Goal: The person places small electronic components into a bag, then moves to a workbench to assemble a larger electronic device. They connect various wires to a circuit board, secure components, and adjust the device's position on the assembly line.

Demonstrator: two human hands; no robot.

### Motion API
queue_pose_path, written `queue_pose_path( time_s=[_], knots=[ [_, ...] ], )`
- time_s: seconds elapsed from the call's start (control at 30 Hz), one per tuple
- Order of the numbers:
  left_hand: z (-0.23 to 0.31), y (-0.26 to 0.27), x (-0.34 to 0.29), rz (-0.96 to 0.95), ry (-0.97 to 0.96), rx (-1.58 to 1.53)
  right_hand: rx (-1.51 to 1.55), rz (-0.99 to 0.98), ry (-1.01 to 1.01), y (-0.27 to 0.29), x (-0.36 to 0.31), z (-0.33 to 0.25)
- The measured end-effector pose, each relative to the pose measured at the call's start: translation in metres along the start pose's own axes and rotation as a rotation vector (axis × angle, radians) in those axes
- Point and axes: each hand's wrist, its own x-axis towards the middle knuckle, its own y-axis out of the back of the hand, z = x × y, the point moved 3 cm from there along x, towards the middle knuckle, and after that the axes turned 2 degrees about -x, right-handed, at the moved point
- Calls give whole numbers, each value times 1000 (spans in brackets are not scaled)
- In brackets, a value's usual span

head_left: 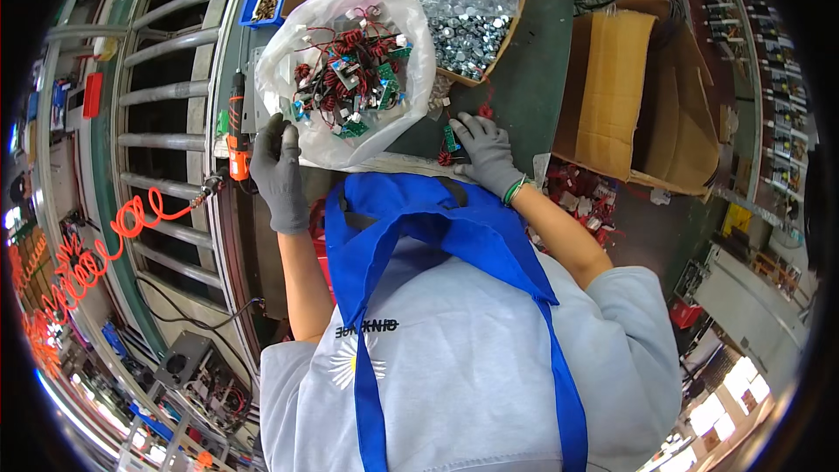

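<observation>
Plain grey gloves cover the left hand and the right hand, the left one darker toward the fingertips. Just behind the right hand sits a thin green wristband. Farther back from both hands come bare forearms, then the short sleeves of a pale grey-blue shirt. Behind the left hand, the shirt bears dark lettering and a white daisy with a yellow centre. Between the hands and the shirt spreads a bright blue apron with two long straps.

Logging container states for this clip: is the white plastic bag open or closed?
Open: the bag is spread wide at the mouth, showing red coils and green circuit boards inside.
</observation>
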Motion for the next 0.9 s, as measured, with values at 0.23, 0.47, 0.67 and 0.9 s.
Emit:
queue_pose_path(
  time_s=[0.23, 0.47, 0.67, 0.9],
  knots=[
    [0, 9, 16, 147, -91, 42, 394, -21, -135, 4, 25, 25],
    [-32, 26, 14, 300, -112, 86, 1282, -188, -136, 163, 7, -28],
    [-38, 15, 24, 234, -45, -26, 1505, 125, 200, 224, 30, -99],
    [-46, 2, 35, 136, 15, -119, 774, 42, 157, 150, 117, -130]
  ],
)
